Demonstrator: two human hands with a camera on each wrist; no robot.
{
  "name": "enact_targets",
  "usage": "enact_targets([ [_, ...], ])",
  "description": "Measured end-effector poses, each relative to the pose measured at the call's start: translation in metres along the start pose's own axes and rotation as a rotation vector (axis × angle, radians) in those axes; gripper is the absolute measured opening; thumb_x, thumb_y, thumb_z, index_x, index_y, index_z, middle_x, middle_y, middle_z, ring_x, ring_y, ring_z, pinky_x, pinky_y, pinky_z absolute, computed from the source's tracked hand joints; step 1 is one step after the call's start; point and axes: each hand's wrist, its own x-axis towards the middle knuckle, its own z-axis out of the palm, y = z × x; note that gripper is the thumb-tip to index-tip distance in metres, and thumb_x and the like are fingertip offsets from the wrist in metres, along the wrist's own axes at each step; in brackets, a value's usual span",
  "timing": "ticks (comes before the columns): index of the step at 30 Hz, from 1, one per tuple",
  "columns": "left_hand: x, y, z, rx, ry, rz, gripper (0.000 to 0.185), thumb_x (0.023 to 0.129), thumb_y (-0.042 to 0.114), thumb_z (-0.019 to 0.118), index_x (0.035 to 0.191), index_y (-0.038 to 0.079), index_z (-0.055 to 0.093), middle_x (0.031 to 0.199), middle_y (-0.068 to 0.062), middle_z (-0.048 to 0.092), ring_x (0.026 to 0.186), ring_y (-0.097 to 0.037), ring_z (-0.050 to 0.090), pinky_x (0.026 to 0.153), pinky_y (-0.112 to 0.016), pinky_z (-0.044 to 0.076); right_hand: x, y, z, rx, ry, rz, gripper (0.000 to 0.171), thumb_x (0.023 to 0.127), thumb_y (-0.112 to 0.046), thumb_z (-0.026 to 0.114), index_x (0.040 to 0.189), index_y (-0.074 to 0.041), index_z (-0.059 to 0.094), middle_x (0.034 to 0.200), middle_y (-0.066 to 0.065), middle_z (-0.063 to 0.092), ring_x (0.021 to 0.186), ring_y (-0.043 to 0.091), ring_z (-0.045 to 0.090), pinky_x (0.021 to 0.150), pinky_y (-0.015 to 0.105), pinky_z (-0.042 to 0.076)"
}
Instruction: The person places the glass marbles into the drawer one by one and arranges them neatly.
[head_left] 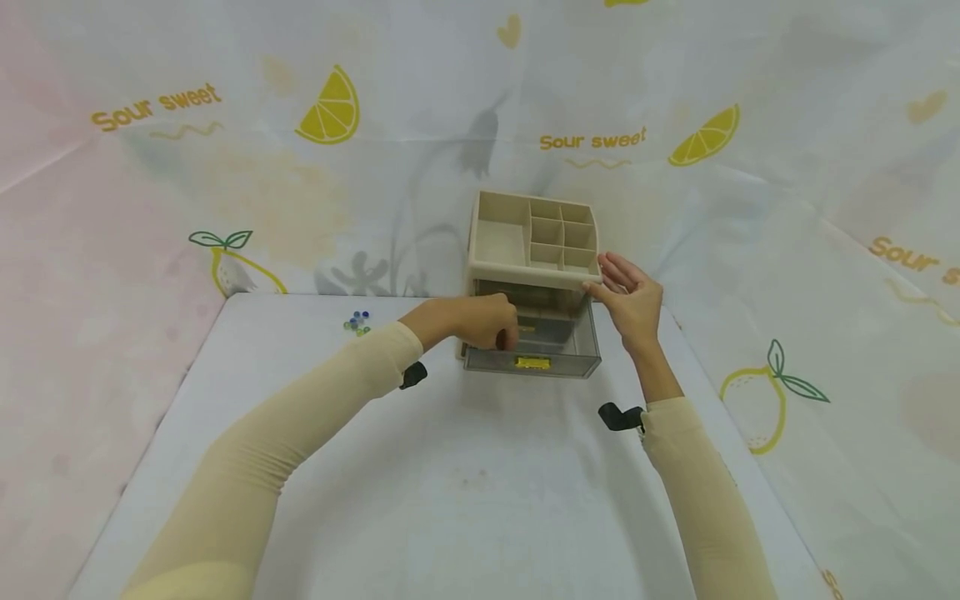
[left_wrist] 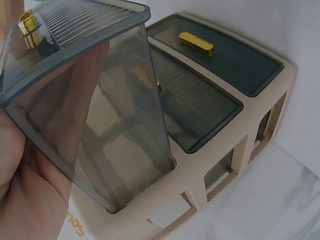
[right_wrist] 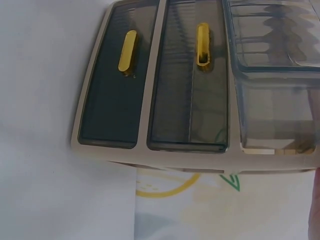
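Sleeves fill the bottom of my head view, both forearms reaching forward over the white table (head_left: 465,500) toward the beige organizer (head_left: 534,250) at its far edge. My left hand (head_left: 480,323) is the nearer one to the work: its fingers curl around the left side of the smoky drawer (head_left: 534,346), which sticks out of the frame toward me, its gold handle (head_left: 532,362) facing my chest. From the left wrist view the drawer (left_wrist: 95,115) stands well out of its slot, with my palm seen through its clear wall. Its long axis runs straight from the organizer to me (so does the slot's), and it lies directly in front of that hand. My right hand (head_left: 630,300) rests with straight, relaxed fingers against the organizer's top right corner, gripping nothing. In the right wrist view 2 other drawers (right_wrist: 150,85) sit flush in the frame. A few small beads (head_left: 357,322) lie well to the left, apart from everything.
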Motion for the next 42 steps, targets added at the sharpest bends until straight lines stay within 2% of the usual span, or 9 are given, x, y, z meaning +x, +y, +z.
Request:
enact_targets([
  [7, -0.002, 0.0, 0.002, -0.036, 0.038, -0.005, 0.031, 0.083, -0.015, 0.061, 0.09, 0.01, 0.078, 0.09, 0.001, 0.072, 0.081, -0.011, 0.065, 0.073, -0.021, 0.054, 0.005, 0.014, -0.002, -0.004, 0.015, -0.006, 0.06, 0.072, 0.011, 0.08, 0.128, 0.01, 0.057, 0.126, 0.024, 0.06, 0.117, 0.035, 0.059, 0.092, 0.025, 0.051],
  [12, -0.003, -0.002, 0.003, -0.061, 0.088, 0.028, 0.02, 0.087, -0.007, 0.066, 0.093, 0.009, 0.078, 0.093, -0.001, 0.072, 0.084, -0.011, 0.067, 0.075, -0.019, 0.054, 0.004, 0.013, -0.002, -0.022, 0.021, -0.009, 0.059, 0.072, 0.009, 0.081, 0.127, 0.009, 0.058, 0.125, 0.022, 0.061, 0.116, 0.034, 0.06, 0.091, 0.025, 0.051],
  [20, -0.008, -0.008, 0.006, -0.122, 0.218, 0.118, 0.009, 0.089, 0.004, 0.071, 0.093, 0.009, 0.076, 0.094, 0.002, 0.071, 0.086, -0.006, 0.065, 0.078, -0.016, 0.052, 0.005, 0.014, -0.002, -0.032, 0.025, -0.006, 0.059, 0.073, 0.008, 0.081, 0.128, 0.009, 0.058, 0.126, 0.022, 0.061, 0.116, 0.033, 0.06, 0.093, 0.027, 0.05],
  [26, -0.017, -0.008, 0.008, -0.189, 0.299, 0.143, 0.011, 0.09, 0.009, 0.071, 0.1, 0.009, 0.073, 0.101, 0.001, 0.068, 0.09, -0.005, 0.064, 0.079, -0.017, 0.052, 0.005, 0.013, -0.002, -0.027, 0.02, 0.007, 0.06, 0.073, 0.008, 0.081, 0.128, 0.009, 0.058, 0.126, 0.022, 0.061, 0.116, 0.032, 0.06, 0.091, 0.024, 0.051],
  [30, -0.022, -0.012, 0.008, -0.263, 0.41, 0.142, 0.018, 0.088, 0.006, 0.072, 0.105, 0.005, 0.071, 0.105, -0.004, 0.066, 0.095, -0.011, 0.065, 0.081, -0.018, 0.053, 0.005, 0.006, 0.0, -0.008, 0.011, 0.008, 0.059, 0.073, 0.011, 0.08, 0.127, 0.011, 0.057, 0.126, 0.025, 0.059, 0.117, 0.034, 0.059, 0.092, 0.026, 0.051],
  [35, -0.034, -0.027, 0.01, -0.345, 0.61, 0.121, 0.023, 0.087, 0.004, 0.073, 0.11, 0.003, 0.068, 0.107, -0.008, 0.065, 0.097, -0.017, 0.065, 0.082, -0.023, 0.054, -0.001, -0.007, 0.002, -0.012, 0.003, 0.011, 0.057, 0.074, 0.012, 0.078, 0.127, 0.014, 0.055, 0.126, 0.029, 0.057, 0.116, 0.036, 0.059, 0.093, 0.029, 0.05],
  [38, -0.046, -0.039, 0.011, -0.386, 0.715, 0.075, 0.024, 0.088, 0.005, 0.072, 0.111, 0.004, 0.068, 0.109, -0.007, 0.065, 0.099, -0.016, 0.063, 0.084, -0.025, 0.055, -0.003, -0.01, 0.003, -0.017, 0.001, 0.013, 0.057, 0.074, 0.012, 0.077, 0.127, 0.015, 0.055, 0.127, 0.029, 0.056, 0.117, 0.035, 0.059, 0.094, 0.029, 0.05],
  [42, -0.063, -0.055, 0.014, -0.484, 0.795, -0.017, 0.023, 0.09, 0.007, 0.071, 0.112, 0.003, 0.067, 0.111, -0.008, 0.065, 0.101, -0.018, 0.062, 0.087, -0.028, 0.054, -0.004, -0.01, 0.003, -0.011, 0.004, 0.014, 0.058, 0.074, 0.013, 0.077, 0.127, 0.015, 0.055, 0.127, 0.029, 0.056, 0.118, 0.039, 0.057, 0.092, 0.027, 0.051],
])
